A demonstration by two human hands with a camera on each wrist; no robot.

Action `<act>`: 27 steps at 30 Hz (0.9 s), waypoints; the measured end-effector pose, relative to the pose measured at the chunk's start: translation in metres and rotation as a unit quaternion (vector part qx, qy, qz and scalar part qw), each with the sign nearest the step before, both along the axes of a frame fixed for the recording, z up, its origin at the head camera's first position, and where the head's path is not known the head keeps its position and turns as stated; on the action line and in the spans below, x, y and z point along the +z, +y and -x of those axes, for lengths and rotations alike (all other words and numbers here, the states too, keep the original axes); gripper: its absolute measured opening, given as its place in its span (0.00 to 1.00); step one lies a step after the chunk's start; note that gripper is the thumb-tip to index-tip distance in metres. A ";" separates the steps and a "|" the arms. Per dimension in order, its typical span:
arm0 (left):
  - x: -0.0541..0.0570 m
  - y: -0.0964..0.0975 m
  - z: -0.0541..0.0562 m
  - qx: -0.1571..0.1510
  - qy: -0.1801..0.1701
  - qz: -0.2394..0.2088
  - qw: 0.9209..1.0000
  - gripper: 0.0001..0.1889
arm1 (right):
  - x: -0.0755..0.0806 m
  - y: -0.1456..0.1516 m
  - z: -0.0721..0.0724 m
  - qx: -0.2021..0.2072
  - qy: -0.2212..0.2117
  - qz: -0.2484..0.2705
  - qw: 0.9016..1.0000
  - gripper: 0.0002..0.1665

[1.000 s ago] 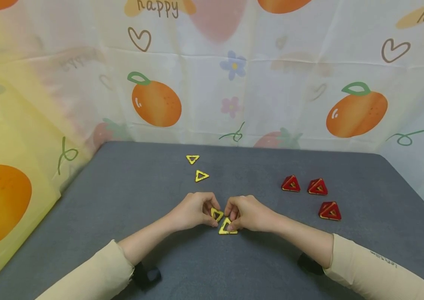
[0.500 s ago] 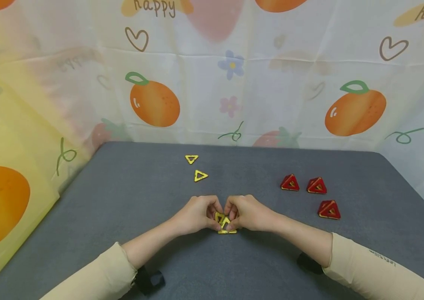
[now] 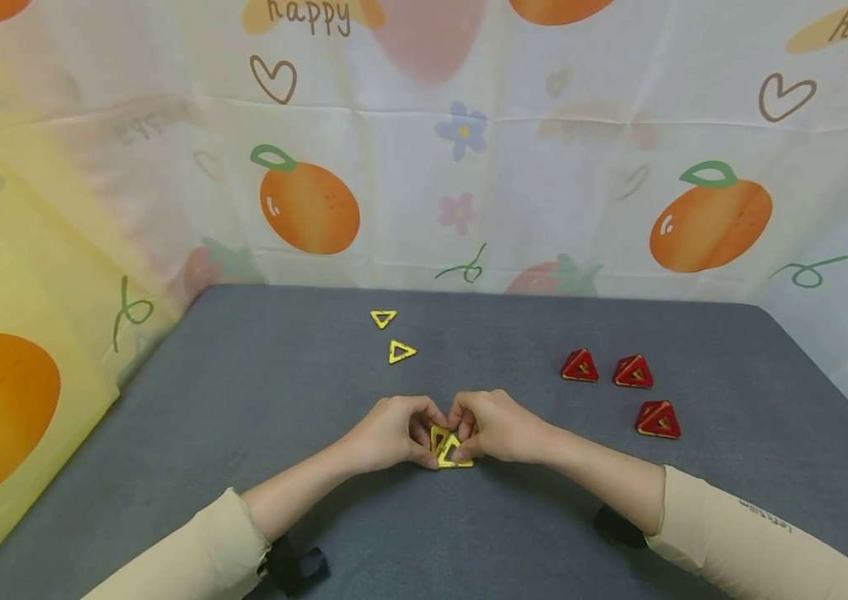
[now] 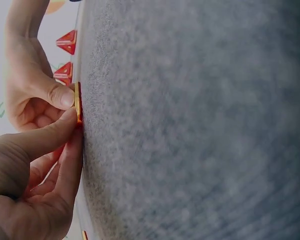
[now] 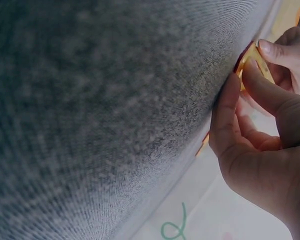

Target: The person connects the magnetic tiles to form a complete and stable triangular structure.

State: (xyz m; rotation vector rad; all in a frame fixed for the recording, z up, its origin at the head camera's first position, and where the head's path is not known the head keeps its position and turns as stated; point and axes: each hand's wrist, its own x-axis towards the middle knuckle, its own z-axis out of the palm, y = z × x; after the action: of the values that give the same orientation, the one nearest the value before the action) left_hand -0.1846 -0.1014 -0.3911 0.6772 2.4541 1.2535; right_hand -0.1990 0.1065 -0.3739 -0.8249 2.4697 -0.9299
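Low over the middle of the table, my left hand (image 3: 386, 435) pinches a yellow triangular tile (image 3: 434, 441) with an open centre. My right hand (image 3: 502, 427) grips a second yellow triangular tile (image 3: 461, 464) by its right side, thumb on its face. The two tiles meet edge to edge between my fingertips, and the left one tilts up. From the left wrist, a tile (image 4: 79, 105) shows edge-on close to the tabletop, both thumbs on it. In the right wrist view, a yellow tile face (image 5: 264, 67) shows between the two hands, with a dark red edge beside the table.
Two more yellow triangular tiles (image 3: 392, 353) lie flat beyond my left hand. Three red pyramids (image 3: 658, 420) stand to the right, past my right hand. A printed curtain (image 3: 393, 167) hangs behind the grey table (image 3: 281, 350), with a yellow one on the left.
My left hand has moved right and slightly nearer, bringing its tile from just apart to against the other tile. My right hand has barely moved.
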 end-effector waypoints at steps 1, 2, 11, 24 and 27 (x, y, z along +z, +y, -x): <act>0.000 0.000 0.000 0.001 -0.002 0.000 1.000 0.22 | 0.000 0.000 0.000 0.000 -0.001 -0.001 1.000 0.17; 0.000 0.001 0.000 0.002 -0.003 0.001 1.000 0.22 | 0.000 0.000 0.000 0.000 -0.001 -0.001 1.000 0.17; 0.000 0.003 -0.003 0.008 0.002 0.013 1.000 0.22 | -0.001 0.001 0.001 0.008 0.000 -0.002 1.000 0.18; 0.000 0.003 -0.003 0.002 -0.001 0.006 1.000 0.21 | -0.001 0.002 0.002 0.016 0.003 -0.007 1.000 0.18; 0.000 0.002 -0.002 -0.003 0.004 0.003 1.000 0.22 | -0.001 0.001 0.002 0.019 0.008 -0.007 1.000 0.18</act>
State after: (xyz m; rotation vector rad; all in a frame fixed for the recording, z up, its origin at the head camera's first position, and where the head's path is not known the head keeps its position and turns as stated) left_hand -0.1824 -0.0994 -0.3915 0.6875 2.4600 1.2426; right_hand -0.2015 0.1075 -0.3744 -0.8736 2.4624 -0.8943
